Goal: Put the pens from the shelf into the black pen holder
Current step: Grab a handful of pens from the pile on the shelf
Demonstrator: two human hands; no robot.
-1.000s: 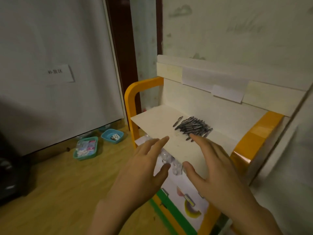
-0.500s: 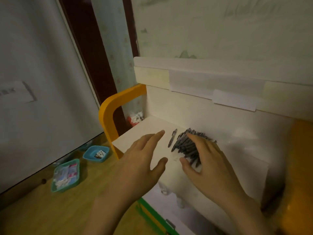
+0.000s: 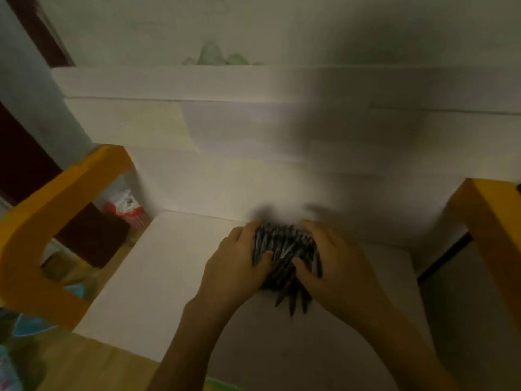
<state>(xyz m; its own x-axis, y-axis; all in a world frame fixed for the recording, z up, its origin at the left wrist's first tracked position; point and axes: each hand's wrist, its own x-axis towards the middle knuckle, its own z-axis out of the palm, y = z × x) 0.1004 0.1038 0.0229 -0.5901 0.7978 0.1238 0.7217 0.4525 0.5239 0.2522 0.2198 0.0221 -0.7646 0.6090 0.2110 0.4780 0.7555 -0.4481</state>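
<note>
The picture is dim and smeared by motion blur, worst around the far ends of the pens (image 3: pixel 284 251) and the fingertips behind them. The black pen holder is not in view. Individual pens cannot be counted; they read as one dark bundle. The fingers of both hands pass behind the bundle and are largely hidden there. Both forearms are cut off by the lower edge of the frame.

The bundle lies on the white shelf board (image 3: pixel 158 280), toward its back, close to the white back panel (image 3: pixel 231 179). The long axes of the pens run roughly from that panel toward the front edge of the board, leaning slightly. The near tips fan out and stick out past the hands toward the front edge. Which end is the writing tip cannot be told.

The left hand (image 3: pixel 234 266) cups the left flank of the bundle, fingers curled around its far side and thumb laid across the top. The right hand (image 3: pixel 335 263) mirrors it on the right flank, thumb on the pens, fingers curved around them. The two hands press the bundle together between them.

Left of the board stands an orange side frame (image 3: pixel 36 235); another orange frame (image 3: pixel 496 215) stands to its right. Behind the left frame sits a red-and-white packet (image 3: pixel 127 207), blurred.
</note>
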